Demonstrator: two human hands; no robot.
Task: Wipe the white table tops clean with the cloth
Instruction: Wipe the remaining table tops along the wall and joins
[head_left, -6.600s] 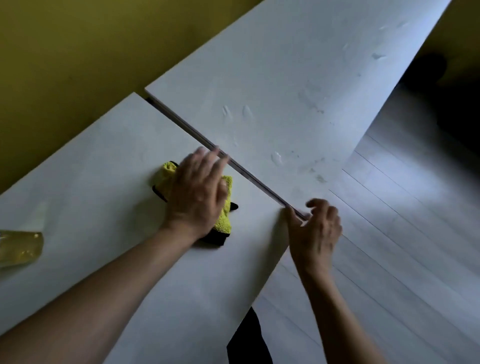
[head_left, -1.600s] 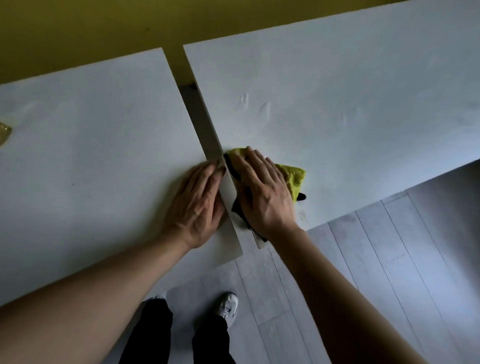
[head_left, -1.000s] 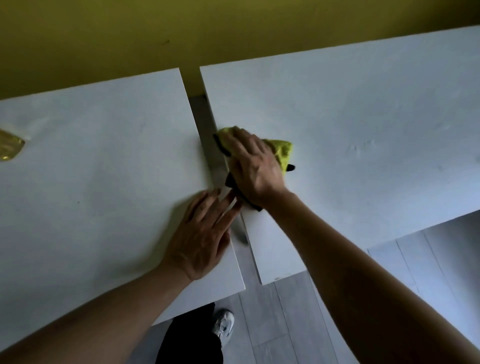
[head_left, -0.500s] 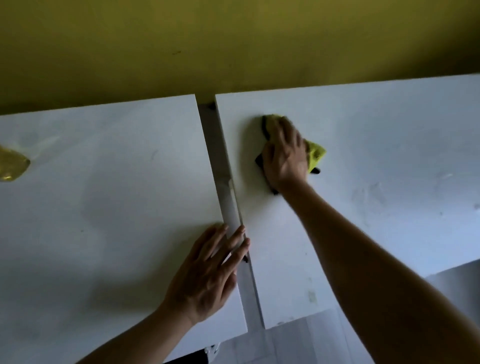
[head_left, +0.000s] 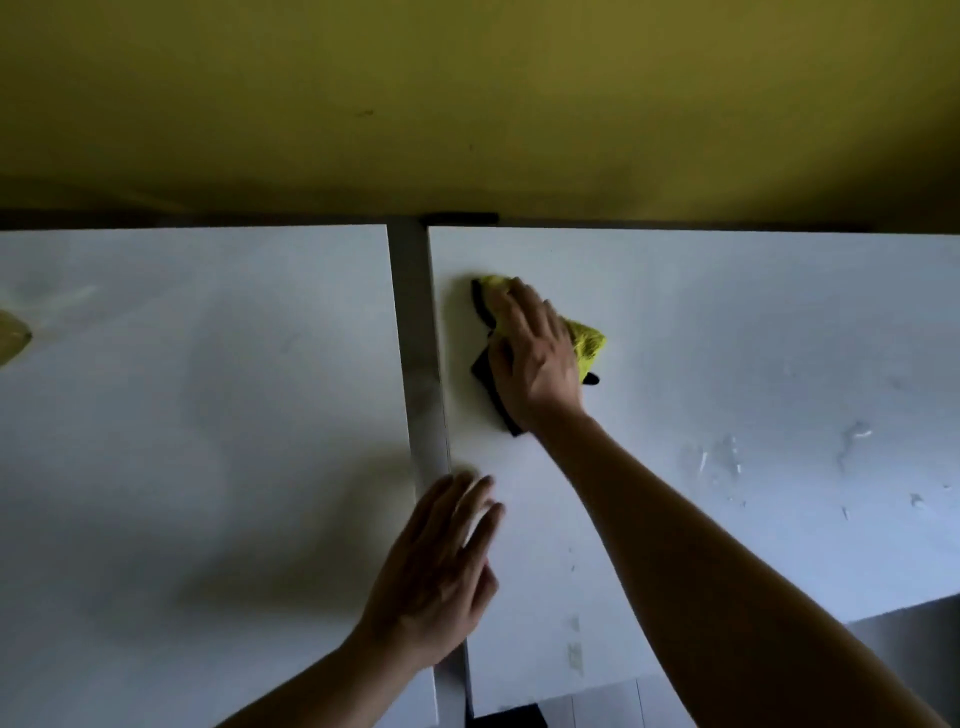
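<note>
Cloth (head_left: 586, 347), yellow with black edging, lies on the right table top (head_left: 727, 364) just beside the gap (head_left: 415, 332), pressed flat under the right hand (head_left: 535, 358), fingers extended. Left hand (head_left: 441, 571), fingers straight, spans the gap near the front edge, holding nothing.

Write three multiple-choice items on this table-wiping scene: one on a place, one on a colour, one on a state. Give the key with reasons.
1. The cloth lies on:
A. the left table top
B. the right table top
C. the floor

2. The wall behind the tables is:
A. yellow
B. blue
C. white

3. The right hand is:
A. hanging idle
B. lifted clear of the table
C. pressing flat on the cloth

Key: 1 B, the cloth sits right of the gap. 2 A, yellow shows above both tops. 3 C, its straight fingers cover the cloth.
</note>
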